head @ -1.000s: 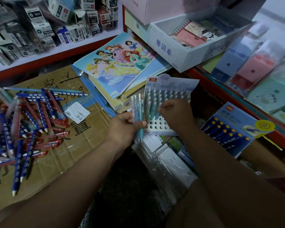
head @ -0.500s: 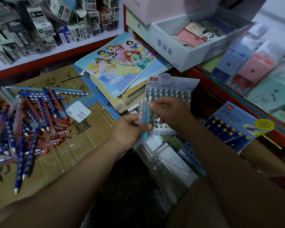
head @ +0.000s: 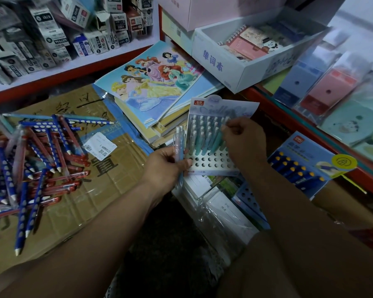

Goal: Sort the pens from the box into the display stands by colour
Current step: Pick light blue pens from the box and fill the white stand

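- Two, maybe three, pale pens (head: pixel 179 145) stand upright in the left hand (head: pixel 163 166), just left of centre. Thumb and fingers are wrapped round the barrels and clamped.
- Right hand (head: pixel 244 139) is at 1 o'clock from centre, over the pale display stand (head: pixel 235 109). Its fingertips (head: pixel 229 125) are pinched on a single pen (head: pixel 220 138) in the stand's right-hand rows. The hand hides that pen's lower end, so I cannot tell if it is seated in a hole.
- Back rows of the stand are filled with teal pens (head: pixel 202 139), and the front holes are bare. This stand looks partway filled.
- Other stock: a loose pile of blue and red pens (head: pixel 30 160) at 9 o'clock on flattened cardboard (head: pixel 108 190), well apart from both hands. A blue display stand (head: pixel 310 147) at 3 o'clock holds dark pens with yellow tips.
- Risk: the hand covers the target hole, so the tip could miss and the pen lean or drop out.
- Risk: the fingers are in among neighbouring pens, so drawing the hand away could drag or tip the teal ones.
- Risk: the stand seems to rest on plastic-wrapped packs (head: pixel 224 214) at 5 o'clock, not a flat top. Pushing down could rock or slide it and spill rows.
- Risk: the left hand alone holds its bundle, and the lower tips hang free. A slack grip drops pens into the dark gap at 6 o'clock.
- Risk: in dim light the pale blue and teal look close, so a pen could easily go in a wrong-colour row.
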### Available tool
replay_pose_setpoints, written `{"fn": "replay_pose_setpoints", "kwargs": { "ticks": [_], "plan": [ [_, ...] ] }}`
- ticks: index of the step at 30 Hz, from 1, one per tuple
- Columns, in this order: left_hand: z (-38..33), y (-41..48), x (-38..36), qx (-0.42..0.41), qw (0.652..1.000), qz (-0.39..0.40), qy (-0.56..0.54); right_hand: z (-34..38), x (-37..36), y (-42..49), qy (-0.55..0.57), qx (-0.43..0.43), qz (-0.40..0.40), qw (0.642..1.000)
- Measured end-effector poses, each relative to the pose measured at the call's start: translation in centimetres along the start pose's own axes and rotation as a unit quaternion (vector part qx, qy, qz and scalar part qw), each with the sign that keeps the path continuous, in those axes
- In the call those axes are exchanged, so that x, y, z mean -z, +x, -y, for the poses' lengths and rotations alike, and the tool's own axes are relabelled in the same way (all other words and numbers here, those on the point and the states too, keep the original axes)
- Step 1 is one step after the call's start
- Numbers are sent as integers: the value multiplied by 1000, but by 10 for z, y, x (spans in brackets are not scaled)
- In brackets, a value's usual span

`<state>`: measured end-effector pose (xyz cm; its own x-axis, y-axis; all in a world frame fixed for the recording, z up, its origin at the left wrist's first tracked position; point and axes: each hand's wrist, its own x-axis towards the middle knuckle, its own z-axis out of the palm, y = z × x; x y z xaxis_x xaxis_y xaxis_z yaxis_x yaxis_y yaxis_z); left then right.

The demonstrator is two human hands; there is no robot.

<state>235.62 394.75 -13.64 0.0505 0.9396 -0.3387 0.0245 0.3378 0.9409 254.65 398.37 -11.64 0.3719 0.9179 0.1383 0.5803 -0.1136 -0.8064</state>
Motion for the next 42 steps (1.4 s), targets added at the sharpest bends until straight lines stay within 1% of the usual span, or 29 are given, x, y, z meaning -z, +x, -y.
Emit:
{"fn": "replay_pose_setpoints", "kwargs": {
  "ticks": [5, 9, 11, 16, 20, 24, 26, 28, 31, 34, 36, 39, 41, 42],
  "plan": [
    [-2, 1, 0, 4, 1000, 6, -8, 0, -5, 0, -23, 26, -14, 999],
    [-1, 1, 0, 7, 1000, 12, -8, 1, -4, 0, -55, 36, -6, 998],
    [-1, 1, -1, 8, 1000, 15, -10, 1, -4, 0, -70, 33, 5, 997],
    [-3, -1, -3, 1, 1000, 16, 4, 0, -7, -6, -123, 23, 63, 990],
    [-2, -1, -2, -6, 999, 18, 29, -3, -10, -7, -126, 14, 75, 989],
    [1, -1, -2, -10, 999, 21, 42, -4, -7, -8, -146, -14, 89, 985],
    [0, -2, -3, -13, 999, 21, 43, 2, -2, -11, -121, -14, 98, 988],
    [-2, -4, -5, -12, 999, 25, 46, 12, 3, -18, -37, -3, 138, 990],
    [-4, -7, -6, -14, 997, 36, 63, 25, 6, -29, 70, -9, 204, 976],
    [-7, -10, -10, -24, 995, 67, 69, 33, 7, -32, 122, -27, 243, 962],
    [-8, -12, -11, -34, 994, 79, 74, 35, 7, -32, 132, -34, 255, 957],
    [-10, -13, -10, -44, 993, 79, 78, 36, 9, -29, 130, -28, 247, 960],
    [-12, -12, -9, -40, 995, 57, 72, 33, 14, -24, 131, -27, 201, 970],
    [-12, -10, -8, -37, 996, 40, 75, 31, 17, -21, 127, -25, 161, 978]
  ]
}}
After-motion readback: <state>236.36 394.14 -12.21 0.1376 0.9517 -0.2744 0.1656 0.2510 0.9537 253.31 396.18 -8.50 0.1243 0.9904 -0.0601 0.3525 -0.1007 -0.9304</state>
